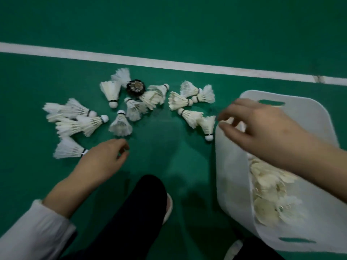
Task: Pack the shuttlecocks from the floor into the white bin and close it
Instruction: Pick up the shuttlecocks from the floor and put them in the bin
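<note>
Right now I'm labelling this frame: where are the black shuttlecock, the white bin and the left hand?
black shuttlecock (136, 87): head view, on its dark feather skirt.
white bin (232, 175): head view, on its near left wall.
left hand (105, 162): head view, on the back of the hand.

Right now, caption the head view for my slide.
Bare hands, left and right, gather white feather shuttlecocks from green floor into white plastic bin.

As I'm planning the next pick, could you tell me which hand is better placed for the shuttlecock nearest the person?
Left. The left hand sits empty beside that shuttlecock, while the right hand hovers over the white bin.
</note>
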Demonstrator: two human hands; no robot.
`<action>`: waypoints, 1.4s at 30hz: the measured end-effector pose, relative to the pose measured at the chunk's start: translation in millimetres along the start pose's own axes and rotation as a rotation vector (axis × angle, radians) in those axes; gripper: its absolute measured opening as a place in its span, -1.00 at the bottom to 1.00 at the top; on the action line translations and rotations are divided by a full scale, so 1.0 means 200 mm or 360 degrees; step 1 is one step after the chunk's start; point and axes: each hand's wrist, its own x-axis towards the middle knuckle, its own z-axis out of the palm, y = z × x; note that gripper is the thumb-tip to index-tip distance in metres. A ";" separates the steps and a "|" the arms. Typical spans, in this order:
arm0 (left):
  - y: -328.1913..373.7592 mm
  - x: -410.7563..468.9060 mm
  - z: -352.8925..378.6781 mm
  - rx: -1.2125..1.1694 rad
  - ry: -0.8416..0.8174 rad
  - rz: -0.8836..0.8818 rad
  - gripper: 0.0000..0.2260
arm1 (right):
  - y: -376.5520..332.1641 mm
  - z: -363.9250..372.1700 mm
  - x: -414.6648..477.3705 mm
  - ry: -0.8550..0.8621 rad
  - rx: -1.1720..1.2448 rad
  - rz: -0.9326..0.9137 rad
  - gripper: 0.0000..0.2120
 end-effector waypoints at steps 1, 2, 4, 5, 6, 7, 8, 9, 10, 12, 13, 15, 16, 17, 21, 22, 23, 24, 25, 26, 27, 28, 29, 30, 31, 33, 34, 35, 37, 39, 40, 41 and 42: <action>-0.08 -0.03 0.00 0.0023 0.0014 -0.0060 -0.86 | -0.09 0.05 0.06 0.0000 0.0062 -0.0101 -0.75; -0.15 -0.06 -0.01 0.0052 0.0029 -0.0110 -0.84 | -0.18 0.12 0.13 -0.0022 0.0100 -0.0192 -0.75; -0.31 -0.12 -0.03 0.0153 0.0127 -0.0185 -0.82 | -0.31 0.33 0.27 -0.0149 0.0133 -0.0305 -0.75; -0.38 -0.14 -0.04 0.0223 0.0223 -0.0230 -0.80 | -0.37 0.44 0.33 -0.0237 0.0142 -0.0323 -0.76; -0.44 -0.16 -0.04 0.0285 0.0327 -0.0292 -0.76 | -0.41 0.54 0.39 -0.0319 0.0144 -0.0328 -0.77; -0.49 -0.17 -0.05 0.0329 0.0428 -0.0366 -0.71 | -0.45 0.63 0.44 -0.0383 0.0149 -0.0323 -0.77; -0.55 -0.17 -0.05 0.0335 0.0510 -0.0454 -0.66 | -0.49 0.70 0.49 -0.0418 0.0166 -0.0314 -0.77; -0.60 -0.17 -0.05 0.0301 0.0555 -0.0551 -0.62 | -0.52 0.77 0.53 -0.0433 0.0192 -0.0299 -0.77; -0.64 -0.15 -0.04 0.0224 0.0555 -0.0660 -0.60 | -0.55 0.82 0.56 -0.0434 0.0230 -0.0277 -0.77; -0.69 -0.10 -0.02 -0.0054 0.0452 -0.0833 -0.64 | -0.60 0.90 0.60 -0.0434 0.0316 -0.0233 -0.77; -0.68 -0.07 0.00 -0.0184 0.0411 -0.0862 -0.72 | -0.63 0.92 0.60 -0.0433 0.0352 -0.0224 -0.77; -0.63 -0.05 0.02 -0.0282 0.0352 -0.0757 -0.89 | -0.68 0.94 0.61 -0.0390 0.0438 -0.0257 -0.73; -0.60 -0.05 0.03 -0.0309 0.0320 -0.0647 -0.90 | -0.70 0.94 0.61 -0.0353 0.0499 -0.0285 -0.67; -0.55 -0.05 0.04 -0.0369 0.0280 -0.0514 -0.90 | -0.71 0.93 0.61 -0.0323 0.0561 -0.0321 -0.60; -0.36 -0.02 0.02 -0.0568 0.0129 0.0061 -0.80 | -0.71 0.93 0.62 -0.0341 0.0631 -0.0509 -0.45; -0.34 0.00 0.01 -0.0577 0.0144 0.0146 -0.81 | -0.70 0.93 0.63 -0.0349 0.0619 -0.0503 -0.52; -0.33 0.02 -0.01 -0.0616 0.0163 0.0195 -0.83 | -0.68 0.93 0.64 -0.0349 0.0609 -0.0459 -0.60; -0.33 0.05 -0.03 -0.0679 0.0209 0.0209 -0.85 | -0.66 0.92 0.66 -0.0331 0.0593 -0.0394 -0.69; -0.34 0.06 -0.05 -0.0740 0.0314 0.0179 -0.86 | -0.64 0.91 0.67 -0.0305 0.0560 -0.0329 -0.75; -0.38 0.08 -0.08 -0.0795 0.0501 0.0063 -0.87 | -0.62 0.90 0.68 -0.0267 0.0527 -0.0274 -0.81; -0.43 0.10 -0.11 -0.0818 0.0751 -0.0131 -0.85 | -0.61 0.90 0.68 -0.0223 0.0513 -0.0231 -0.87; -0.52 0.13 -0.13 -0.0806 0.0979 -0.0358 -0.82 | -0.60 0.90 0.69 -0.0184 0.0513 -0.0198 -0.91; -0.60 0.16 -0.14 -0.0763 0.1100 -0.0573 -0.77 | -0.59 0.89 0.69 -0.0156 0.0518 -0.0168 -0.90; -0.67 0.18 -0.14 -0.0706 0.1072 -0.0763 -0.72 | -0.59 0.89 0.69 -0.0155 0.0515 -0.0143 -0.86; -0.73 0.20 -0.12 -0.0664 0.0939 -0.0887 -0.70 | -0.58 0.89 0.69 -0.0183 0.0503 -0.0122 -0.82; -0.75 0.22 -0.05 -0.0711 0.0725 -0.0891 -0.76 | -0.57 0.90 0.68 -0.0249 0.0465 -0.0093 -0.77; -0.72 0.21 -0.02 -0.0764 0.0706 -0.0839 -0.81 | -0.56 0.90 0.66 -0.0265 0.0454 -0.0072 -0.75; -0.69 0.20 0.00 -0.0802 0.0733 -0.0780 -0.85 | -0.54 0.90 0.65 -0.0264 0.0455 -0.0034 -0.75; -0.63 0.15 0.01 -0.0835 0.0789 -0.0707 -0.90 | -0.50 0.91 0.61 -0.0257 0.0461 0.0075 -0.74; -0.58 0.09 0.02 -0.0838 0.0812 -0.0663 -0.91 | -0.47 0.93 0.58 -0.0282 0.0451 0.0134 -0.74; -0.57 0.07 0.02 -0.0791 0.0799 -0.0640 -0.88 | -0.45 0.94 0.57 -0.0294 0.0445 0.0134 -0.74; -0.55 0.05 0.01 -0.0736 0.0770 -0.0612 -0.82 | -0.44 0.95 0.56 -0.0301 0.0444 0.0126 -0.74; -0.53 0.04 0.00 -0.0704 0.0746 -0.0601 -0.77 | -0.43 0.96 0.56 -0.0304 0.0449 0.0116 -0.74</action>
